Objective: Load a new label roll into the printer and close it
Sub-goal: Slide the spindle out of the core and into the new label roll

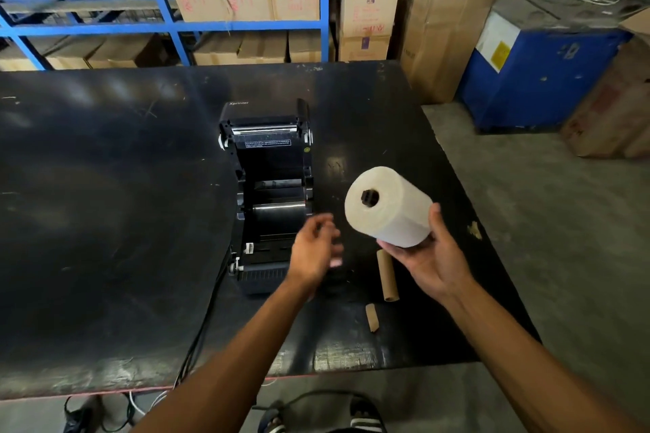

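A black label printer sits on the black table with its lid swung back and its empty roll bay exposed. My right hand holds a white label roll from below, to the right of the printer and above the table. A black spindle shows in the roll's core, which faces left toward me. My left hand hovers blurred over the printer's front right corner, fingers apart, holding nothing.
A brown cardboard core and a shorter piece of core lie on the table under my right hand. Black cables run from the printer over the table's near edge. Blue shelving with cartons stands behind; a blue machine stands at right.
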The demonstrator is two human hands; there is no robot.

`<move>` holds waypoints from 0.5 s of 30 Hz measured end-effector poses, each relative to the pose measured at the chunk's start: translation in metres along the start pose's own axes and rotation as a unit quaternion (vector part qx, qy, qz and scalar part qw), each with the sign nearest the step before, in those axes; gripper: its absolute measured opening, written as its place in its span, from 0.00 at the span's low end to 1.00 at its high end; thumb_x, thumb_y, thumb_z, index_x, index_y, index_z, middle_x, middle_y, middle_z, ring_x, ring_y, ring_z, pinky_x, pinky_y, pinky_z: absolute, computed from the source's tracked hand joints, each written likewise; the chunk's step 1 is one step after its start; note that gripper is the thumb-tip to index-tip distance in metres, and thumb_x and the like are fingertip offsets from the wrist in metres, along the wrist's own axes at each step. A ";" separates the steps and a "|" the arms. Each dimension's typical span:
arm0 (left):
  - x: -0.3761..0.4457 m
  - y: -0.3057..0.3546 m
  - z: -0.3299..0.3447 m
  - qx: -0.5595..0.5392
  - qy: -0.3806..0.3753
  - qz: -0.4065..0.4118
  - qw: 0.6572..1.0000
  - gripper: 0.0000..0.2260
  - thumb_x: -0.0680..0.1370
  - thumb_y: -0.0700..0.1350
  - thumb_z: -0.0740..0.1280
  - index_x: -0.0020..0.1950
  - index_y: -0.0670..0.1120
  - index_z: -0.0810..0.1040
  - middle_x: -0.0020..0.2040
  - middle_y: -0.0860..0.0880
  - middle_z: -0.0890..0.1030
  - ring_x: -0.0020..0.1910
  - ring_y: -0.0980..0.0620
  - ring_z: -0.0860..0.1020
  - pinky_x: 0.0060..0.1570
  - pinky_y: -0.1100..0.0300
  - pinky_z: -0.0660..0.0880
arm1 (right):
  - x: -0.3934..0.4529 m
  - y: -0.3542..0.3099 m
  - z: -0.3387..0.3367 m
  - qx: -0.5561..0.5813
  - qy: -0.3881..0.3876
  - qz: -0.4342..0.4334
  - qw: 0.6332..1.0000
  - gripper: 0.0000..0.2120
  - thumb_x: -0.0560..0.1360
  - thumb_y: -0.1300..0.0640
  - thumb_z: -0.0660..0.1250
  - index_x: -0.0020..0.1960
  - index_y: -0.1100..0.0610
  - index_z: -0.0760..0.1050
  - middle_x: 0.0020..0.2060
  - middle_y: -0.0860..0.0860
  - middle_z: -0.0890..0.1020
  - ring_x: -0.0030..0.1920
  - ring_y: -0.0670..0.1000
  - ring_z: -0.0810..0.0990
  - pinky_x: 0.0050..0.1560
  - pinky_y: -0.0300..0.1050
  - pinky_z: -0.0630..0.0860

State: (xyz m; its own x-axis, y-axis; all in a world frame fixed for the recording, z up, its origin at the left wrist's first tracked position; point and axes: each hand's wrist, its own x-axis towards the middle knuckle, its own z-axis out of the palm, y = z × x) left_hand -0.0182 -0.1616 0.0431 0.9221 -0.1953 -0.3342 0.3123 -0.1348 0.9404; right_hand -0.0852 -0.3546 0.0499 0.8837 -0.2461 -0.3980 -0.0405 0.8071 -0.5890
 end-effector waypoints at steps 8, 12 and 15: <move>0.007 -0.054 0.056 0.518 -0.059 -0.032 0.853 0.27 0.80 0.52 0.67 0.74 0.45 0.62 0.68 0.37 0.70 0.67 0.36 0.74 0.60 0.45 0.76 | -0.006 -0.014 -0.023 0.028 0.001 -0.020 0.999 0.27 0.71 0.44 0.73 0.67 0.53 0.73 0.66 0.61 0.74 0.60 0.66 0.78 0.54 0.69 0.77; 0.013 -0.058 0.064 0.554 -0.055 -0.044 0.830 0.28 0.79 0.43 0.69 0.76 0.44 0.60 0.70 0.36 0.68 0.69 0.36 0.71 0.62 0.46 0.75 | -0.010 -0.013 -0.034 0.034 0.006 -0.015 0.999 0.26 0.73 0.44 0.72 0.67 0.53 0.73 0.66 0.63 0.72 0.63 0.68 0.75 0.54 0.69 0.76; 0.015 -0.058 0.066 0.514 -0.041 -0.070 0.854 0.28 0.78 0.43 0.68 0.75 0.44 0.60 0.69 0.35 0.69 0.69 0.35 0.71 0.66 0.45 0.73 | -0.012 -0.010 -0.039 0.042 0.007 -0.009 0.999 0.23 0.74 0.45 0.70 0.66 0.53 0.74 0.66 0.64 0.72 0.63 0.69 0.75 0.57 0.71 0.74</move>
State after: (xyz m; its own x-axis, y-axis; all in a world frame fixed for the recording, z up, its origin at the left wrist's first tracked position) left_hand -0.0370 -0.2206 -0.0207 0.8605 -0.1688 -0.4807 0.0132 -0.9358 0.3522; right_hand -0.1136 -0.3810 0.0330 0.8774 -0.2684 -0.3976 0.0161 0.8448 -0.5348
